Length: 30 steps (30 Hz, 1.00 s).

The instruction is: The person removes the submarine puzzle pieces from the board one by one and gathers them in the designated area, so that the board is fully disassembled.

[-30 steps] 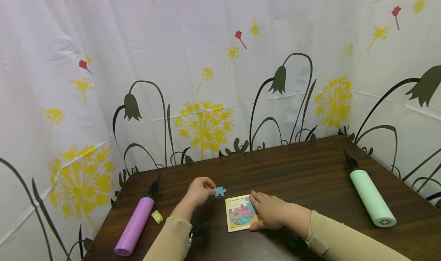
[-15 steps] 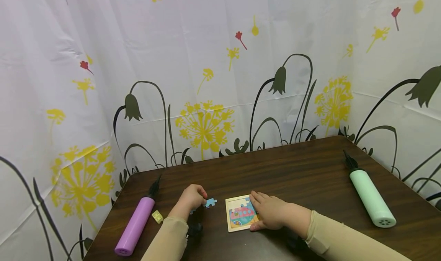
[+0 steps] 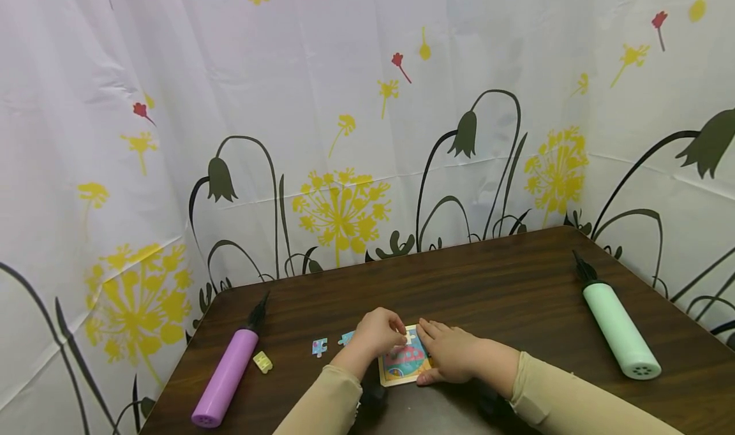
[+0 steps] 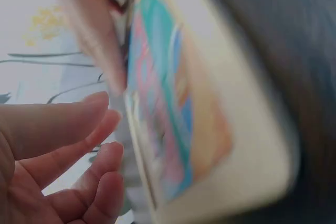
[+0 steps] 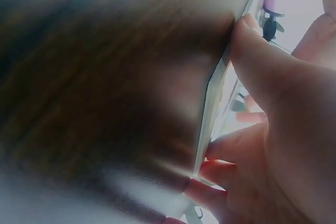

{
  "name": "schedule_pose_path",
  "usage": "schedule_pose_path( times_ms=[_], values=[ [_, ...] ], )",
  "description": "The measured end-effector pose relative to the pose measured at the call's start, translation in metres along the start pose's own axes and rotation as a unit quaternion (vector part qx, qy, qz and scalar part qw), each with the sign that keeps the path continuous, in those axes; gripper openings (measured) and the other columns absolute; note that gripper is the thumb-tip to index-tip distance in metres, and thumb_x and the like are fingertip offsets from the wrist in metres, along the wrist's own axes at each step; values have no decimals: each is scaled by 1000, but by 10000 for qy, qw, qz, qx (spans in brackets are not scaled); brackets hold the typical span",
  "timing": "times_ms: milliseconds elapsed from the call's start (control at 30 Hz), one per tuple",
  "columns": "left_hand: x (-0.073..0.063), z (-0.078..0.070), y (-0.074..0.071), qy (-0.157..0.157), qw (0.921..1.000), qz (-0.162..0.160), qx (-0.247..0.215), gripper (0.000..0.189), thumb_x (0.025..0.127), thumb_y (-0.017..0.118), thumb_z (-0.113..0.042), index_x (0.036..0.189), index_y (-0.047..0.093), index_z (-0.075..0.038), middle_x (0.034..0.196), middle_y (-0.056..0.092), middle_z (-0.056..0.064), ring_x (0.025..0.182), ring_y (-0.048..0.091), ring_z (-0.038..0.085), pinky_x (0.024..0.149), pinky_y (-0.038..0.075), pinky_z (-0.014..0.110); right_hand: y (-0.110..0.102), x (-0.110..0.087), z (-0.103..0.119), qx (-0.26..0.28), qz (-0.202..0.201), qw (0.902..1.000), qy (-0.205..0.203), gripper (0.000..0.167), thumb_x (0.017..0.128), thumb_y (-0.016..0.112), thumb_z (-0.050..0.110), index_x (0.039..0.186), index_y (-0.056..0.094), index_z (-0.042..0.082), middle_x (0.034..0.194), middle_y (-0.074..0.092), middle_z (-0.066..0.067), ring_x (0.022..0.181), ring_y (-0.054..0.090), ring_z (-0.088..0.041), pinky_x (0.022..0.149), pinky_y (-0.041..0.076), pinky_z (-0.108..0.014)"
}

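Note:
A small jigsaw puzzle in a pale wooden frame (image 3: 396,381) lies on the dark table, its picture pink, teal and blue. Over its upper left part hovers my left hand (image 3: 376,334), hiding that corner. The left wrist view shows the thumb and loosely bent fingers (image 4: 107,157) beside the frame, with nothing visible between them. My right hand (image 3: 453,353) rests along the frame's right side, fingers extended and thumb spread toward the lower corner. Two loose blue puzzle pieces lie left of the frame: one piece (image 3: 319,347) fully in sight, another piece (image 3: 345,338) partly behind my left hand.
A purple hand pump (image 3: 226,377) with a black nozzle lies at the left, a small yellow block (image 3: 263,361) next to it. At the right lies a mint-green hand pump (image 3: 620,330). A flower-patterned curtain (image 3: 356,135) hangs behind the table (image 3: 488,282).
My left hand first carried a blue piece leftward, away from the frame, and let it go beside another piece. It has since moved right, over the puzzle. My right hand stayed put.

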<state>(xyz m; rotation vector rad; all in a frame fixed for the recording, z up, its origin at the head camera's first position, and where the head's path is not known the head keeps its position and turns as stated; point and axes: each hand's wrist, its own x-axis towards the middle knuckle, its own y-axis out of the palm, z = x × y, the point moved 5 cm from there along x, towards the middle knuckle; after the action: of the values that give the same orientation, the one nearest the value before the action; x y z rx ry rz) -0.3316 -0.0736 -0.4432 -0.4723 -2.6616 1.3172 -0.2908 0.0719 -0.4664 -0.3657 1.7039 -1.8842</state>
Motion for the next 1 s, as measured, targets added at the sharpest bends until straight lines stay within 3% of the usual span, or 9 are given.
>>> schedule_pose_path(
  times_ms=[300, 733, 1000],
  values=[
    [3, -8, 20, -193, 9995, 121, -209, 17, 77, 82, -8, 72, 65, -10, 68, 58, -2, 61, 51, 16, 53, 42, 31, -1, -3, 2, -28, 96, 9999, -69, 100, 85, 52, 71, 152, 31, 0, 159, 25, -17, 143, 27, -34, 105, 34, -55],
    [8, -3, 23, -408, 9979, 227, -446, 21, 78, 82, -7, 76, 61, -9, 71, 56, 2, 61, 50, 18, 49, 42, 30, 0, -1, 0, 98, -24, 9999, -80, 101, 85, 54, 71, 153, 28, 1, 158, 26, -17, 143, 28, -33, 104, 35, -56],
    [8, -4, 22, -299, 9983, 198, -460, 22, 77, 81, -6, 76, 60, -9, 71, 56, 2, 62, 50, 18, 50, 41, 30, 0, -1, -4, 230, -53, 9997, -90, 107, 82, 54, 73, 156, 19, 4, 159, 25, -15, 142, 30, -33, 103, 37, -56]
  ],
)
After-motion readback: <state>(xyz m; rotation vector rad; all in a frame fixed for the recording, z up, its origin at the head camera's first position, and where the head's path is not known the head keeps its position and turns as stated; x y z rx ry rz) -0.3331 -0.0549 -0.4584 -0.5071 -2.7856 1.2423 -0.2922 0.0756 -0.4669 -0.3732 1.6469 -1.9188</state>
